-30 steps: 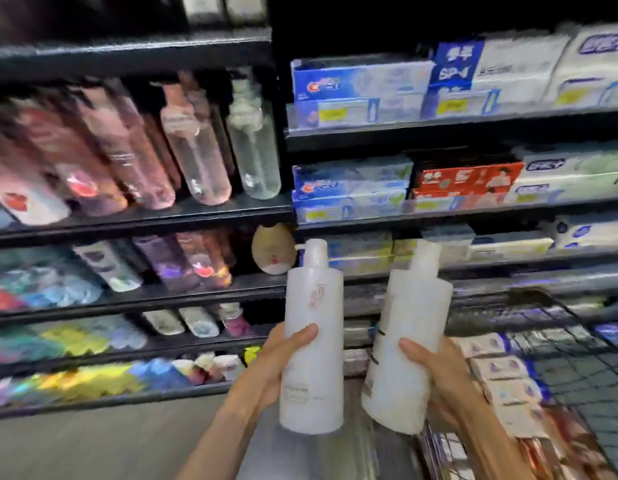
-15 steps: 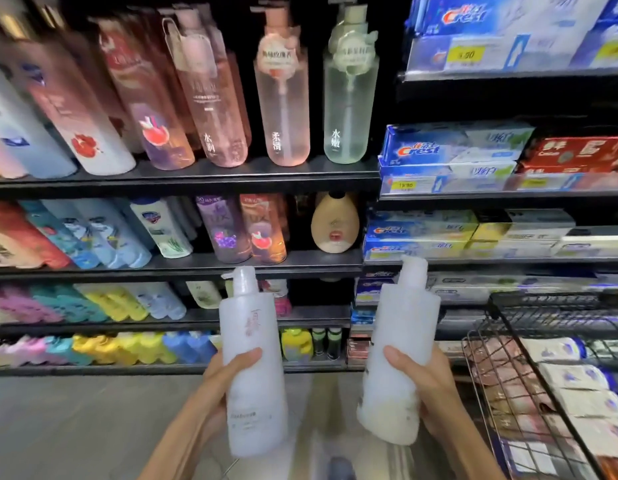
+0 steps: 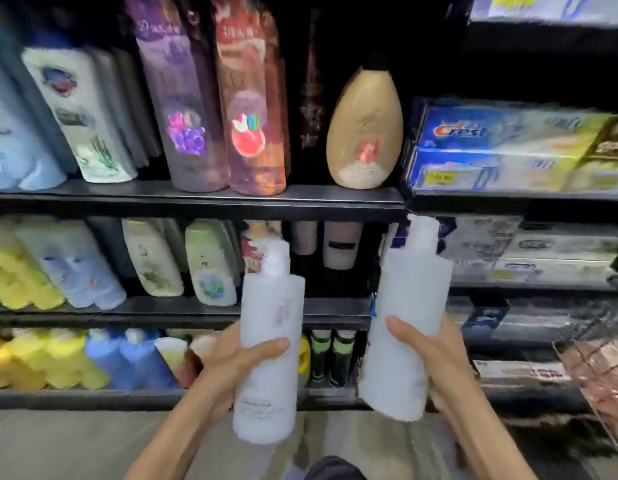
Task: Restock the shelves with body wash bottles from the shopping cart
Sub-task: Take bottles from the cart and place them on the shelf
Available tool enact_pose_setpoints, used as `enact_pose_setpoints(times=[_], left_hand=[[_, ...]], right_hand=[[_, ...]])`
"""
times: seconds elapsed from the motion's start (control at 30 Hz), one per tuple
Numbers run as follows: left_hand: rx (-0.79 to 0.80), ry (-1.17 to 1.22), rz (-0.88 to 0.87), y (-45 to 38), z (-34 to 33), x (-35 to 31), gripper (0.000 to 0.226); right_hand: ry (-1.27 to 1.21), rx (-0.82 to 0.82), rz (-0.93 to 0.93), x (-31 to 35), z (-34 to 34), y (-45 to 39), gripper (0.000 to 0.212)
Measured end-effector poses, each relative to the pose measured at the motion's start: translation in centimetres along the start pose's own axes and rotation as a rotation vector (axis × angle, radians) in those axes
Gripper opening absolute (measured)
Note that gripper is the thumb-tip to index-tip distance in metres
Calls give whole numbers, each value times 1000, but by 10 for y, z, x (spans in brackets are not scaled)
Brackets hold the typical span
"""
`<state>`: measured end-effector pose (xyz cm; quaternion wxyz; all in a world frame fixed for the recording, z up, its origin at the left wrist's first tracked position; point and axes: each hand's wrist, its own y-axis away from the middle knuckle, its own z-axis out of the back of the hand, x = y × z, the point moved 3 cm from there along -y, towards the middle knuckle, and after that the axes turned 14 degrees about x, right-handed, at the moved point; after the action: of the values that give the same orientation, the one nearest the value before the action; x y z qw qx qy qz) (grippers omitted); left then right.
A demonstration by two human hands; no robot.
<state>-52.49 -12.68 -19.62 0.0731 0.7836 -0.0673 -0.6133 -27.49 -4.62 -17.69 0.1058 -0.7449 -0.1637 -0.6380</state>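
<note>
L hand [image 3: 228, 368] holds L bottle [image 3: 269, 358] upright, R hand [image 3: 435, 362] holds R bottle [image 3: 404, 327], tilted slightly, beside it; both in front of shelves [image 3: 196, 199]. Egg-shaped bottle [image 3: 364, 133] on shelf above, betw. tall bottles at left & toothpaste boxes [image 3: 508, 147] at right. Cart [image 3: 598, 372] at far right.

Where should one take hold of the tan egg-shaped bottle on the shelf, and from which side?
Judging by its shape, grip the tan egg-shaped bottle at its narrow upper part, below the dark cap, coming from the front. Its belly is wide, and it stands upright at the shelf edge.
</note>
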Motion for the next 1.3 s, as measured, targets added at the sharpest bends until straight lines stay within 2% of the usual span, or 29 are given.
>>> enact_pose_setpoints(times=[0.13,0.23,0.47,0.63,0.73,0.8,0.87,0.93,1.03,1.13,1.23,1.3], left_hand=[[36,-49,-53,-40,10,65,73],[5,-82,-68,-68,9,90,65],[-28,-9,-204,-161,-10,62,31],[-84,-24,-268,-224,-9,48,35],[-131,-26,-249,-251,-3,51,40],[-148,-36,-182,-263,2,59,43],[-160,-84,-167,-272,6,67,38],[-170,-152,-240,-278,10,69,39],[-153,-221,-309,-282,14,64,57],[-91,-305,-329,-282,16,57,71],[-137,-348,-293,-276,13,60,70],[-250,-479,-262,-267,9,69,55]], right_hand=[[-8,6,103,-57,10,-18,71],[-48,23,131,-87,15,-21,68],[-44,38,166,-85,36,-23,67],[-83,37,204,-82,55,-31,56],[-59,46,189,-90,62,-39,63],[-70,57,192,-95,64,-45,51],[-94,68,192,-101,65,-50,44],[-99,83,179,-105,64,-56,50],[-45,96,170,-104,58,-66,68],[3,86,181,-101,51,-76,74],[-5,74,178,-99,44,-84,77],[-28,65,175,-98,42,-87,77]])
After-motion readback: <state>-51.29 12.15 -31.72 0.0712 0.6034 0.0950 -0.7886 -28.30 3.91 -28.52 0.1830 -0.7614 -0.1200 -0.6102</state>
